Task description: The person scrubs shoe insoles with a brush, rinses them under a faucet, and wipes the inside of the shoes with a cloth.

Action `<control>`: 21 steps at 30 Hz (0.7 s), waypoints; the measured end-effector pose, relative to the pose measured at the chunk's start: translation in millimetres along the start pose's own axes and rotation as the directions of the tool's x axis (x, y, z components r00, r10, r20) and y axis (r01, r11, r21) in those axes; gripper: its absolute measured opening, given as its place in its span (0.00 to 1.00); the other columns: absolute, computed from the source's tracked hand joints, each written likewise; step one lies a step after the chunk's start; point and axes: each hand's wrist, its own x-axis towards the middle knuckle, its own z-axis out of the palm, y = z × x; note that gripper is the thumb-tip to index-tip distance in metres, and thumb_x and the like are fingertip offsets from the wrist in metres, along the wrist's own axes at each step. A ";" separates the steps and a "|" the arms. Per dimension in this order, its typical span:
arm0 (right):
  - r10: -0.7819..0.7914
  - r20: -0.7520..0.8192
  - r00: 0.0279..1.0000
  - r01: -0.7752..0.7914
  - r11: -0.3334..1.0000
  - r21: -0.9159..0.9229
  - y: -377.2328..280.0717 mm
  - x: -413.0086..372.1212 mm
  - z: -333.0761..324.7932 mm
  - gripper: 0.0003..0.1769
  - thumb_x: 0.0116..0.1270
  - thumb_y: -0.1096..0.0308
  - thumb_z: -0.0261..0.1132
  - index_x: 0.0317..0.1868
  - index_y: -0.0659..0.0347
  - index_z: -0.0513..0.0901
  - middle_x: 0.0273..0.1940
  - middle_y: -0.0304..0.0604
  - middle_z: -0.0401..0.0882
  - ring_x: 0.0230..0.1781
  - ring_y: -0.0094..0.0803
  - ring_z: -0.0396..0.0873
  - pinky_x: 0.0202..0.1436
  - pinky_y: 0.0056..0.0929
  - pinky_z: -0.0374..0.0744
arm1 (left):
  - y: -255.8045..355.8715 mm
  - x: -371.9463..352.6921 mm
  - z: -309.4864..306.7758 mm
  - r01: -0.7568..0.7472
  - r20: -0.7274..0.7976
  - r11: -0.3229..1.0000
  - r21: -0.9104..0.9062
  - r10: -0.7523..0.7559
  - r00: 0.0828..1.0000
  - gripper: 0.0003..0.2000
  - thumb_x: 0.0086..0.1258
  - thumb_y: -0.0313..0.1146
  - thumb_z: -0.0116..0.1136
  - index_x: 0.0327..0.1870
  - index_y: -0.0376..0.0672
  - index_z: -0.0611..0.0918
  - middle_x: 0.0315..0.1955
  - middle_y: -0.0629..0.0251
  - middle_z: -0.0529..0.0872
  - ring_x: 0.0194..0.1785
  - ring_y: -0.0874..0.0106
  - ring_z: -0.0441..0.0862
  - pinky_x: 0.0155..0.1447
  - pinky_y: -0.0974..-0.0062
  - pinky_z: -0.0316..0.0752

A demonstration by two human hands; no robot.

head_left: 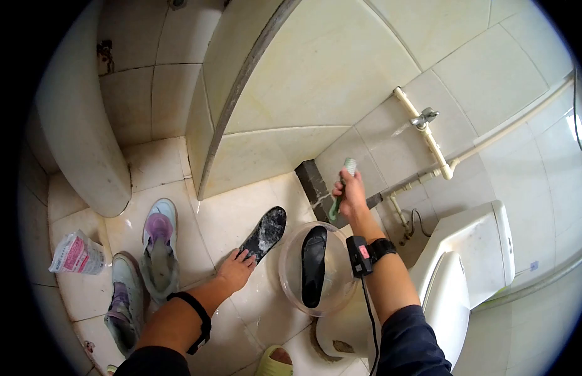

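My left hand [237, 269] lies with spread fingers on the heel end of a black insole [266, 231], which rests on the floor tiles and has white suds on it. Raised at the right, my right hand [350, 192] is closed round a green-handled brush [334, 209], its pale bristle end [350, 165] pointing up. Between and below my hands stands a clear round basin [289, 289] with a second black insole [313, 266] in it.
Two pale shoes with purple tongues, one [159, 250] behind the other [125, 301], stand at the left beside a plastic bag [79, 254]. A white toilet [450, 307] is at the right, below a wall pipe with a tap [425, 118]. A yellow-green slipper [273, 363] shows at the bottom.
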 end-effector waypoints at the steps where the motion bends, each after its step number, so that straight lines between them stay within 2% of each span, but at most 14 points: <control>1: 0.002 0.002 1.000 -0.002 1.000 0.004 -6.1 1.2 0.6 0.16 0.71 0.53 0.60 0.42 0.55 0.68 0.26 0.34 0.66 0.20 0.23 0.64 0.20 0.24 0.64 | 0.2 -0.8 0.4 -0.002 -0.007 1.000 0.013 0.002 1.000 0.23 0.71 0.34 0.40 0.67 0.47 0.70 0.70 0.69 0.65 0.75 0.65 0.56 0.76 0.59 0.45; 3: -0.007 -0.036 0.999 0.000 0.982 -0.186 -18.7 2.6 2.7 0.24 0.68 0.41 0.58 0.43 0.55 0.69 0.22 0.30 0.60 0.16 0.20 0.57 0.17 0.21 0.57 | -0.2 0.0 3.4 0.000 -0.021 1.000 0.000 0.000 1.000 0.23 0.71 0.34 0.40 0.67 0.47 0.70 0.70 0.69 0.65 0.75 0.65 0.56 0.76 0.58 0.45; 4: -0.053 -0.111 0.992 0.020 0.960 -0.280 -25.2 -0.1 9.6 0.30 0.67 0.34 0.54 0.39 0.57 0.69 0.18 0.29 0.56 0.13 0.20 0.54 0.15 0.23 0.54 | -0.4 0.2 4.3 -0.001 -0.036 1.000 -0.013 0.000 0.999 0.23 0.71 0.34 0.40 0.67 0.47 0.70 0.70 0.69 0.65 0.75 0.65 0.56 0.76 0.58 0.45; 7: -0.001 -0.181 0.984 -0.054 0.954 -0.296 -29.0 10.2 8.1 0.33 0.68 0.33 0.51 0.37 0.60 0.69 0.18 0.30 0.56 0.15 0.20 0.57 0.16 0.23 0.55 | 0.3 -2.1 0.3 -0.004 -0.017 1.000 -0.005 0.003 1.000 0.23 0.73 0.35 0.37 0.69 0.46 0.68 0.71 0.69 0.64 0.75 0.64 0.56 0.75 0.57 0.46; 11: -0.018 -0.117 0.993 -0.012 0.968 -0.250 -20.1 23.3 4.2 0.31 0.70 0.36 0.50 0.37 0.61 0.70 0.18 0.32 0.60 0.16 0.22 0.61 0.17 0.24 0.60 | -0.2 -2.4 -2.3 -0.001 -0.010 1.000 -0.006 0.001 1.000 0.23 0.73 0.35 0.38 0.68 0.46 0.68 0.71 0.69 0.64 0.75 0.65 0.56 0.76 0.56 0.45; 13: -0.259 -0.090 0.962 0.227 0.937 -0.264 -20.4 22.9 9.3 0.28 0.72 0.40 0.49 0.37 0.61 0.72 0.19 0.34 0.63 0.17 0.23 0.66 0.19 0.24 0.65 | 0.0 -2.0 -1.4 -0.006 0.002 1.000 -0.007 0.006 1.000 0.22 0.73 0.35 0.38 0.68 0.46 0.68 0.71 0.69 0.64 0.74 0.65 0.56 0.75 0.57 0.45; 14: -0.257 -0.090 0.962 0.226 0.938 -0.263 -22.7 23.1 10.6 0.28 0.72 0.40 0.49 0.37 0.61 0.72 0.19 0.34 0.63 0.17 0.23 0.66 0.19 0.24 0.65 | 0.1 -2.4 -1.5 -0.005 0.004 1.000 -0.006 0.005 1.000 0.22 0.73 0.35 0.38 0.68 0.46 0.68 0.71 0.69 0.64 0.74 0.65 0.56 0.75 0.57 0.45; 16: -0.317 -0.129 0.939 0.273 0.921 -0.277 -32.9 20.9 14.6 0.24 0.74 0.47 0.50 0.37 0.63 0.73 0.22 0.37 0.67 0.13 0.26 0.66 0.17 0.26 0.68 | -0.1 -2.8 -1.6 -0.006 -0.029 1.000 -0.011 0.006 1.000 0.22 0.73 0.34 0.39 0.67 0.47 0.70 0.70 0.69 0.66 0.74 0.65 0.57 0.75 0.57 0.46; 21: -0.205 -0.140 0.969 0.141 0.919 -0.368 -43.0 10.4 16.3 0.25 0.71 0.45 0.55 0.37 0.63 0.73 0.20 0.35 0.64 0.12 0.25 0.64 0.15 0.25 0.65 | -6.9 16.1 13.1 -0.010 -0.108 0.999 0.042 0.015 0.994 0.21 0.71 0.35 0.40 0.65 0.50 0.72 0.70 0.74 0.66 0.74 0.67 0.58 0.75 0.61 0.46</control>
